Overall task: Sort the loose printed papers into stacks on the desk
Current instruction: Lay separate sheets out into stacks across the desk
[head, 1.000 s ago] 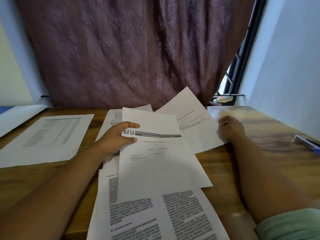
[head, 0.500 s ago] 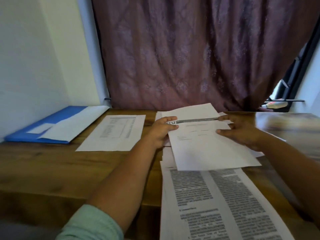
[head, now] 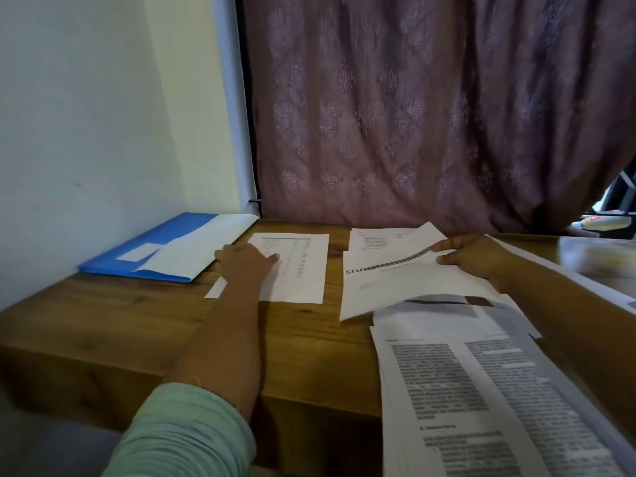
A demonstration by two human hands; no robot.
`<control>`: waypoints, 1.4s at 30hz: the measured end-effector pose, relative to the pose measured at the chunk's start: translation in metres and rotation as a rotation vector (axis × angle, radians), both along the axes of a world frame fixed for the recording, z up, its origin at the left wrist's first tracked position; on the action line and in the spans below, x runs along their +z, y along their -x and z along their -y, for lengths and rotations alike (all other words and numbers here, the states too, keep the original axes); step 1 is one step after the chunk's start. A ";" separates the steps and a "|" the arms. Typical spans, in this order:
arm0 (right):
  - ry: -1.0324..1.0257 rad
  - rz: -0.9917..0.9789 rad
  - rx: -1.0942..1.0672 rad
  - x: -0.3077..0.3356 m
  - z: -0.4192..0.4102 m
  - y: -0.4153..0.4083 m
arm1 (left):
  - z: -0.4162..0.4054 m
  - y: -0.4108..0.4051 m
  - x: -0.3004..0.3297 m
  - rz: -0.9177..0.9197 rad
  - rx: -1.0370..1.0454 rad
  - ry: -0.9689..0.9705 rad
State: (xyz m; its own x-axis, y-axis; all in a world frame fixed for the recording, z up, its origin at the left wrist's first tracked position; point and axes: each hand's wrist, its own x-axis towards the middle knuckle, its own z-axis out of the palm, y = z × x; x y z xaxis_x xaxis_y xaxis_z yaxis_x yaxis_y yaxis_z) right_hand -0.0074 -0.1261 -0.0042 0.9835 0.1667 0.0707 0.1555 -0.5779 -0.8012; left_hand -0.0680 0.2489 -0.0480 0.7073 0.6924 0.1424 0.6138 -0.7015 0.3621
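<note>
A: What lies at the far left of the desk (head: 103, 315)?
B: A blue folder (head: 144, 256) with a white sheet (head: 203, 247) laid across its right part, against the wall. Half a second ago it sat in the same corner.

A: And the left hand (head: 242, 261)?
B: It rests, fingers fairly straight and gripping nothing, on the left part of the table-printed sheet (head: 292, 266), which lies flat just right of the folder. Half a second ago this hand pinched the left edge of the "sru" page; it has since let go and crossed leftward.

A: Where is the "sru" page (head: 395, 284) now?
B: Right of the table-printed sheet, lifted at a slant above the loose papers, its header bar running diagonally. Only the right hand (head: 471, 258) holds it, thumb on top and fingers beneath the far right edge. Earlier that hand lay on the page's right side while both hands carried it.

A: What sits beneath and behind it?
B: A printed letter sheet (head: 375, 239) behind it, and a two-column text page (head: 481, 390) topping the near pile, which overhangs the desk's front edge, as before. A mauve curtain (head: 430, 115) hangs behind the desk.
</note>
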 end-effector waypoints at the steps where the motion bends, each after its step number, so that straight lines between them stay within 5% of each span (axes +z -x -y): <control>1: 0.005 0.001 0.003 0.000 -0.005 -0.002 | -0.007 0.002 -0.005 -0.024 0.004 0.002; 15: 0.127 0.025 -0.015 -0.014 -0.018 -0.032 | -0.021 -0.002 -0.010 -0.050 -0.074 0.067; 20: 0.160 -0.104 -0.155 -0.010 0.008 -0.035 | -0.005 0.000 0.001 -0.028 0.015 -0.019; 23: 0.074 -0.153 -0.271 -0.006 0.034 -0.031 | 0.034 -0.006 0.008 0.142 -0.145 -0.103; 25: -0.073 -0.193 -0.294 -0.009 0.050 -0.027 | 0.077 -0.015 0.007 0.188 -0.313 0.047; 28: -0.062 -0.225 -0.245 -0.017 0.055 -0.025 | 0.135 -0.030 -0.001 0.076 -0.442 0.227; 37: 0.293 -0.133 -0.114 -0.026 0.051 -0.030 | 0.160 -0.079 0.006 -0.093 -0.516 0.078; 42: 0.199 -0.151 -0.181 -0.032 0.083 -0.037 | 0.152 -0.085 0.007 -0.089 -0.546 0.229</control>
State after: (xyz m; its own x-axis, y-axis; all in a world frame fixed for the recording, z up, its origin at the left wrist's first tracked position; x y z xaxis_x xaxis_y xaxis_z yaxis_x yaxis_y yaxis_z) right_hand 0.0300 -0.2090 -0.0357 0.9953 -0.0164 -0.0950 -0.0766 -0.7333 -0.6756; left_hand 0.0171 0.0973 -0.0410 0.9718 0.2318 -0.0441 0.2218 -0.8340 0.5052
